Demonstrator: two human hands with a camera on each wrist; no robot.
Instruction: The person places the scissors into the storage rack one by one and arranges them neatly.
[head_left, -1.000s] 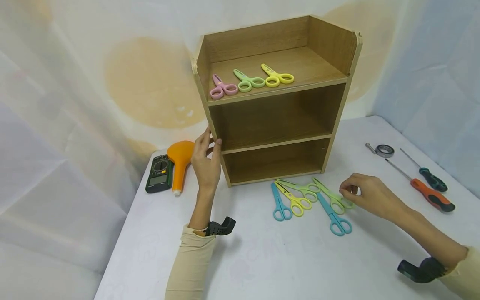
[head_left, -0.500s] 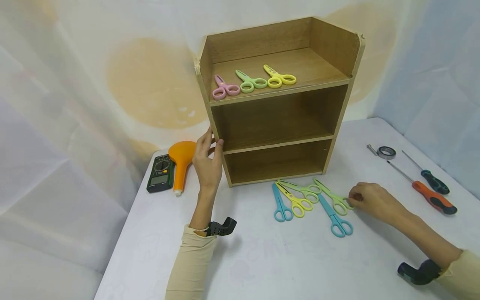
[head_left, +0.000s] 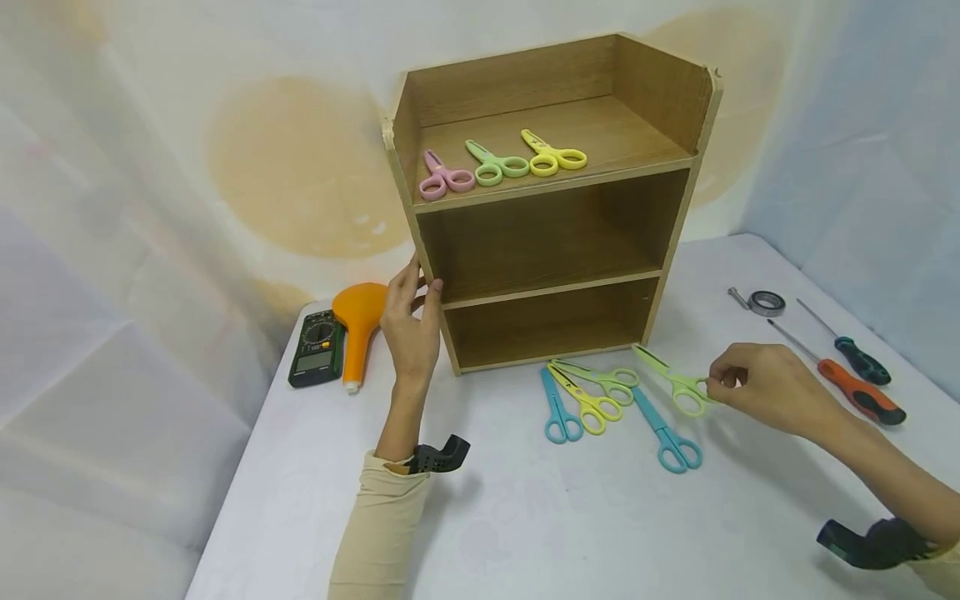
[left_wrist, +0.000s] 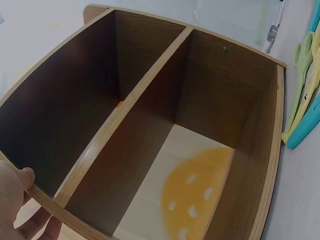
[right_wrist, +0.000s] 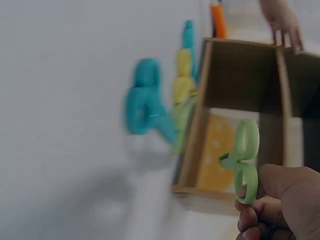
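Light green scissors (head_left: 678, 382) now lifted, pinched in right hand (head_left: 765, 385); left hand (head_left: 411, 321) gripping shelf (head_left: 678, 100) edge.

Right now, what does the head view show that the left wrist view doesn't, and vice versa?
Head view only: the right hand pinching a light green scissors, three scissors on the top shelf, a multimeter, an orange handheld tool, two screwdrivers and a metal ring.
Left wrist view only: the wooden shelf unit has no back panel; the patterned backdrop shows through.
Both: the left hand gripping the unit's left edge, and the scissors on the table.
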